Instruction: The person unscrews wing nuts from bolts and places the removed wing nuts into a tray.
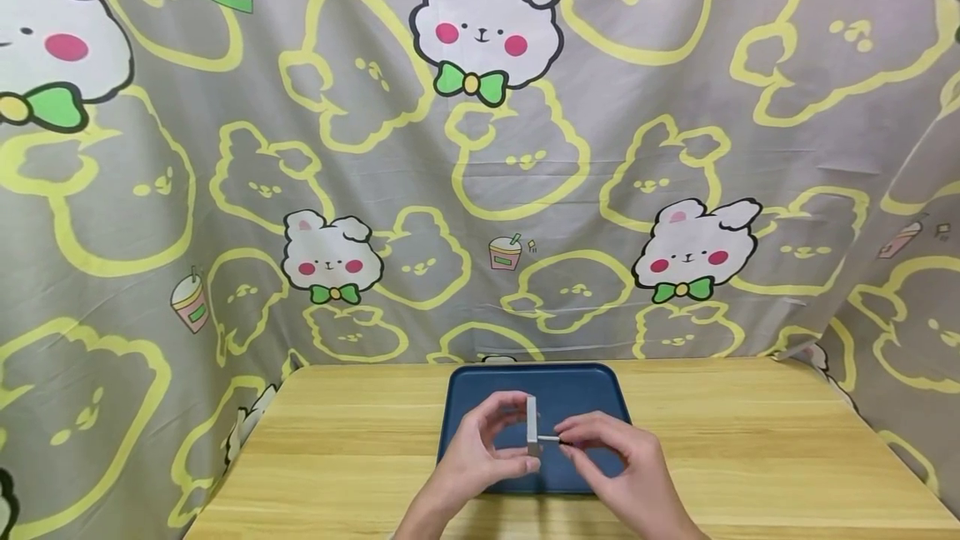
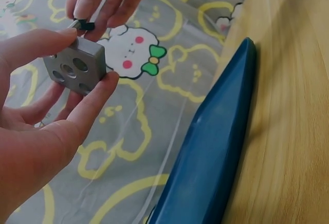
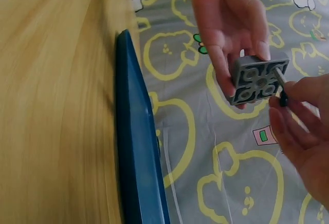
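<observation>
A square grey block [image 2: 76,66] with several round holes is gripped at its edges by my left hand [image 1: 480,448], upright above the tray. Its other face, seen in the right wrist view, is ribbed with raised rings round the holes [image 3: 258,84]. My right hand [image 1: 618,461] pinches the dark head of a thin silvery screw [image 1: 550,438] between thumb and fingertips. The screw's shank [image 3: 280,76] meets a corner hole on the ribbed face; how deep it sits I cannot tell.
Under both hands lies a blue rectangular tray [image 1: 536,369] with a raised rim, on a light wood table [image 1: 345,432]. Behind and at the sides hangs a grey curtain [image 1: 480,182] printed with cartoon rabbits.
</observation>
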Tool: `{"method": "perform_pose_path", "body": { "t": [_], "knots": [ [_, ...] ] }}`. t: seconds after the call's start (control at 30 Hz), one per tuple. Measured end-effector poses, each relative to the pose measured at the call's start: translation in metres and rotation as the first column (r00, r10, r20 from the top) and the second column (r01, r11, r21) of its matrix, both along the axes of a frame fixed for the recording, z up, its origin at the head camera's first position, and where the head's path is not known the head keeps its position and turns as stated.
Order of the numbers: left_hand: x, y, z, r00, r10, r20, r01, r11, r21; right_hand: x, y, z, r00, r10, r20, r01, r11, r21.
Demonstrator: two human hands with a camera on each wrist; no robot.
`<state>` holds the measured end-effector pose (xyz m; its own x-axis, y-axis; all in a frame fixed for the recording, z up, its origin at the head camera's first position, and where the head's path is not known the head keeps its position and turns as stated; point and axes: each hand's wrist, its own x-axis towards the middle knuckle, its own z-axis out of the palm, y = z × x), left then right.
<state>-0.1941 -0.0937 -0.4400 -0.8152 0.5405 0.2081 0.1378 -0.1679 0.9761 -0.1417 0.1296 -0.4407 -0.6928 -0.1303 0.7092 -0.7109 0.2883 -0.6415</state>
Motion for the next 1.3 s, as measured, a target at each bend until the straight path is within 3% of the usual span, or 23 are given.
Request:
{"method": "perform_pose_path", "body": {
  "t": [0.1,0.2,0.47,0.53,0.6,0.73,0.87,0.93,1.0,1.07,1.13,1.2,1.3],
  "knots": [
    [0.000,-0.001,0.001,1.000,-0.012,0.024,0.012,1.000,0.015,-0.005,0.001,-0.004,0.979,0.004,-0.206,0.006,0.999,0.049],
    [-0.001,-0.002,0.001,0.998,-0.029,0.047,0.027,0.999,0.033,-0.010,0.000,-0.007,0.936,0.010,-0.352,0.016,0.997,0.070],
    [-0.002,-0.003,0.002,0.996,-0.051,0.072,0.048,0.998,0.050,-0.013,-0.004,-0.008,0.837,0.009,-0.548,0.044,0.996,0.084],
    [-0.001,-0.002,0.003,0.996,-0.052,0.073,0.048,0.997,0.055,-0.013,-0.006,-0.006,0.825,0.003,-0.566,0.052,0.995,0.081],
    [-0.001,-0.003,0.003,0.997,-0.049,0.067,0.045,0.998,0.054,-0.012,-0.007,-0.005,0.833,0.004,-0.554,0.042,0.997,0.070],
    [-0.001,-0.002,0.003,0.998,-0.041,0.056,0.038,0.998,0.055,-0.007,-0.007,-0.005,0.892,-0.014,-0.451,0.036,0.999,0.041],
    [-0.001,-0.002,0.002,0.999,-0.027,0.047,0.025,0.998,0.052,-0.002,-0.003,-0.005,0.961,-0.062,-0.269,0.068,0.998,0.012],
    [0.000,-0.001,0.002,0.999,-0.015,0.036,0.014,0.999,0.040,0.001,-0.002,-0.003,0.989,-0.082,-0.120,0.080,0.996,-0.026],
    [0.000,-0.001,0.002,1.000,-0.002,0.023,0.002,1.000,0.026,0.003,-0.003,0.000,0.994,-0.089,0.067,0.094,0.993,-0.076],
    [0.001,0.000,0.003,1.000,0.009,0.009,-0.009,1.000,0.013,0.004,-0.003,0.004,0.962,-0.059,0.266,0.101,0.984,-0.146],
    [0.001,0.000,0.003,1.000,0.015,-0.006,-0.015,1.000,0.005,0.004,-0.002,0.008,0.900,-0.010,0.436,0.107,0.974,-0.200],
    [0.001,0.001,0.002,1.000,0.020,-0.021,-0.020,1.000,-0.006,0.002,0.000,0.009,0.835,0.064,0.547,0.087,0.965,-0.247],
    [0.002,0.002,0.002,0.999,0.022,-0.039,-0.023,1.000,-0.017,-0.002,0.005,0.010,0.744,0.164,0.648,0.040,0.957,-0.288]
  ]
}}
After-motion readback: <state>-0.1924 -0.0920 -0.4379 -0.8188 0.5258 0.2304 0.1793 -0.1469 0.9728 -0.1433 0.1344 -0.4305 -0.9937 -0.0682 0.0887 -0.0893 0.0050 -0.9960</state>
